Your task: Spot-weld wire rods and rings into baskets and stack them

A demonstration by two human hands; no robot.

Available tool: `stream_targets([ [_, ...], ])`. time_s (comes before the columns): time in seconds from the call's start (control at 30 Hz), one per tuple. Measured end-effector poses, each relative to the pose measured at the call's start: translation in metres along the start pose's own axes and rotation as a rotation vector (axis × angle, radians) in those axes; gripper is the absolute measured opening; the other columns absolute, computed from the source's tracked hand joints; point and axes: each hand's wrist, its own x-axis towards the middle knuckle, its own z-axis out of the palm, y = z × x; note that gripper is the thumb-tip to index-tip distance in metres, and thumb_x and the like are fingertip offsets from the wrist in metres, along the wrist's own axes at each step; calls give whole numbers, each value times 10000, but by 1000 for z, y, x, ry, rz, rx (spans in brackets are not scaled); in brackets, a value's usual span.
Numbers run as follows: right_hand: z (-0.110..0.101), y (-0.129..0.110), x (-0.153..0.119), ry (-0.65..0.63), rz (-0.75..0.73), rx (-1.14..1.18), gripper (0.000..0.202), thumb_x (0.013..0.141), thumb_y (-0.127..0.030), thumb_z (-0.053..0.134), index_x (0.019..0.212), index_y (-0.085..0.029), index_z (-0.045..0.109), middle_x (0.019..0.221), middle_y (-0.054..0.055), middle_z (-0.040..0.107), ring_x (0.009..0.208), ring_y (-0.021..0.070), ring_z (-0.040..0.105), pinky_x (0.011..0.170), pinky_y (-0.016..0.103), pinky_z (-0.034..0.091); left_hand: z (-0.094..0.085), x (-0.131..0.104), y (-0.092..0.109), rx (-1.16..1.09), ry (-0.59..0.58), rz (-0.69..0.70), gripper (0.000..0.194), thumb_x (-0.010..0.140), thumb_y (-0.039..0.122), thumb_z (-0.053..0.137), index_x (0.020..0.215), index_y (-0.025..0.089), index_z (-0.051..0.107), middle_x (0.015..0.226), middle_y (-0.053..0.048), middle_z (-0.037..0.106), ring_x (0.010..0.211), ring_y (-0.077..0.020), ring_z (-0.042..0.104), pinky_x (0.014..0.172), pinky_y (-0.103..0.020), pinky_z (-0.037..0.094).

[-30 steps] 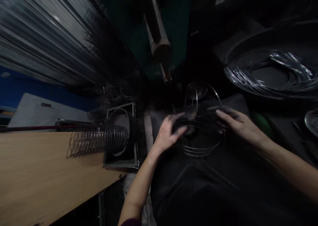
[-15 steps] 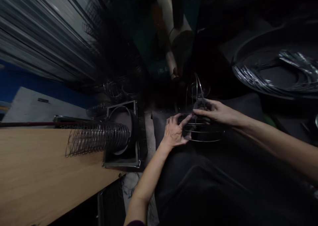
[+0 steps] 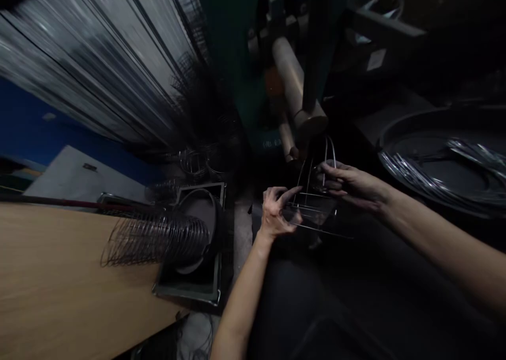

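A wire frame (image 3: 312,208) of thin metal rods is between my hands, low in front of the machine. My left hand (image 3: 276,212) grips its left side, thumb and fingers curved round the rods. My right hand (image 3: 348,183) is closed on a bent wire (image 3: 333,152) whose looped end rises above the fingers. Whether this wire is joined to the frame I cannot tell in the dim light.
A green machine with a thick metal cylinder (image 3: 294,78) stands ahead. On the right, a round tray (image 3: 385,138) holds bent wires. At left are a wooden board (image 3: 59,281), a coil of wire rings (image 3: 138,239) and a crate (image 3: 190,297).
The view has shifted, so the machine and tray sit lower. The wire frame has turned and tilted, and my right hand has moved a little away from my left hand.
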Motion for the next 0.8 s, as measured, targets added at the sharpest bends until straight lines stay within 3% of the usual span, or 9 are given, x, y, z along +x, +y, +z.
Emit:
stream_targets([
  [0.1,1,-4,11,28,17,-89,443,501,-308,879,756,-138,559,565,-41,461,452,23,365,361,108,267,-1,12,-5,14,13,31,581,638,307,585,1211,213,574,997,-83,565,928,-241,536,854,-390,426],
  [0.27,3,-18,24,43,-53,-226,553,465,-296,897,902,-175,581,525,-71,424,410,22,323,351,118,243,-1,33,-10,-58,56,50,645,620,263,600,1241,176,448,1050,-103,585,963,-256,546,870,-414,429],
  [0.47,1,-30,31,-21,-41,-168,465,460,-212,894,781,-166,561,555,-56,439,444,14,322,357,96,259,1,46,-14,-151,95,-5,535,601,232,628,1097,197,432,1034,-89,571,955,-251,564,856,-411,452],
  [0.8,14,-37,53,37,-52,-235,484,427,-252,895,706,-159,510,513,-73,397,424,10,323,337,83,239,2,57,-28,-186,131,-31,534,605,239,663,1079,183,423,1028,-94,564,948,-242,562,851,-413,473],
])
